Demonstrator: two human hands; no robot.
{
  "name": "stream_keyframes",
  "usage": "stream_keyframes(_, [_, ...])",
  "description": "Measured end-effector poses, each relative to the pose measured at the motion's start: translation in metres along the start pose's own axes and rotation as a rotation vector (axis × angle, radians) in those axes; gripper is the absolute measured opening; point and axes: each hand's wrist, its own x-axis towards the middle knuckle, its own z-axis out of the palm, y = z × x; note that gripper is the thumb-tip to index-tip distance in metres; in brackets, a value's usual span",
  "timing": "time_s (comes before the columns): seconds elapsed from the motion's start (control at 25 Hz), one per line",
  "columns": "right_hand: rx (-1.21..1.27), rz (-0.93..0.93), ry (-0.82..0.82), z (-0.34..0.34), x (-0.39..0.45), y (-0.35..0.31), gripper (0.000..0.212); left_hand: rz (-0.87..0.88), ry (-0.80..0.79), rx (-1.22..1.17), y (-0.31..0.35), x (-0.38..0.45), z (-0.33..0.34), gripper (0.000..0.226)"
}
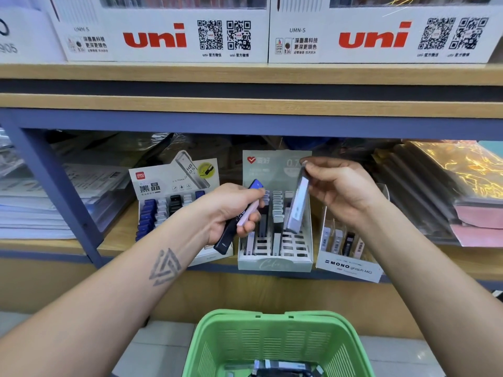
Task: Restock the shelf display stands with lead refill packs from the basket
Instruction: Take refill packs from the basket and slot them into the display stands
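On the lower shelf [117, 240], at twelve o'clock from me, stand three display stands in a row. At eleven o'clock is the blue and white stand [174, 191], with rows of blue, white and black packs in it. In the middle is the pale green stand [275, 263], with many slots, some full and some bare. At one o'clock is the clear stand [349, 268] that says MONO, with four packs I can count.

Up at the top, on the high shelf [250, 73], sit two big white boxes [163, 36] with red letters. Stacks of paper [30, 210] lie at nine o'clock, and shiny gold sheets [457, 170] and pink packets [479, 213] lie at three o'clock. Pale floor tiles [163, 341] show low down.

At six o'clock is one green basket [277, 338]. More lead refill packs [285, 367] lie in its bottom; I cannot count them.

My left hand [231, 210] is curled round three packs: a blue pack [257, 185], a pink pack [249, 213] and a black pack [227, 236]. It is held in front of the gap between the first two stands.

My right hand [340, 186] pinches one grey pack [298, 205] by its top, with thumb and fingers. The grey pack hangs tilted, and its low end is just over the slots of the pale green stand.
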Motion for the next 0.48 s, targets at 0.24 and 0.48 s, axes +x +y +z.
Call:
stream_keyframes(0.24, [-0.592,-0.240,-0.010,-0.018,-0.002,0.001,0.017,0.091,0.001,-0.109,0.005,0.002,0.001,0.020])
stream_keyframes(0.48, [-0.982,-0.356,0.116,-0.024,0.003,0.006,0.017,0.107,0.013,-0.234,0.011,0.007,0.008,0.023])
